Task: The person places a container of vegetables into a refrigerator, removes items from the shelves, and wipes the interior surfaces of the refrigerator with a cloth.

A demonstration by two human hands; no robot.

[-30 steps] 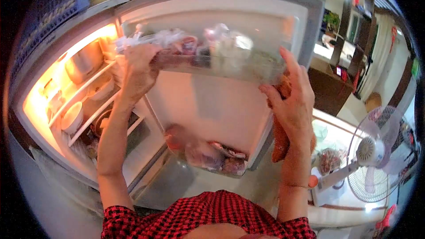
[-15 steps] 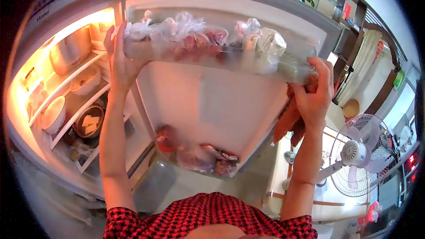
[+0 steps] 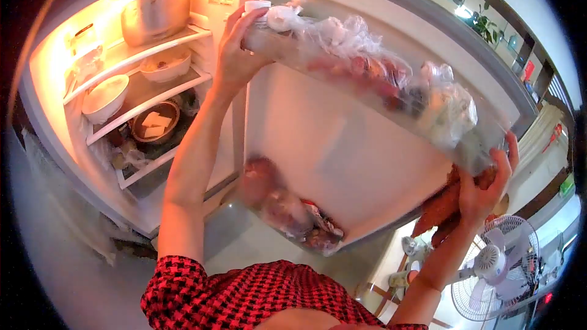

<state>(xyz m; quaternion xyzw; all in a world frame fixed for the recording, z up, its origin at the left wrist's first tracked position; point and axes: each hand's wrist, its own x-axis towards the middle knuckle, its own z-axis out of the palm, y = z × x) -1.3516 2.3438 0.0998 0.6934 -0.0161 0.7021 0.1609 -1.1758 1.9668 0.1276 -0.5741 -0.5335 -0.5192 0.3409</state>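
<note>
A clear fridge door bin (image 3: 287, 55) spans the upper part of the door, held at its two ends by my hands. My left hand (image 3: 240, 49) wraps its left end, close to a white cap (image 3: 257, 7). At the right end, my right hand (image 3: 486, 183) grips the bin's corner, with a reddish-brown cloth (image 3: 441, 208) bunched under the same hand. In the bin lie several knotted plastic bags (image 3: 345, 33), some with reddish contents, and a bag with something pale (image 3: 449, 110). Whether the bin sits in its door mounts, I cannot tell.
Left of the door, the lit fridge holds a metal pot (image 3: 156, 17), white bowls (image 3: 105, 99) and a brown bowl with pale blocks (image 3: 155, 123). A lower door bin (image 3: 287, 211) carries bagged food. A fan (image 3: 495, 266) stands at the lower right.
The view has turned, so the bin slants down to the right and the fridge shelves show more fully. Both hands keep their hold on the bin's ends. The white cap shows more clearly.
</note>
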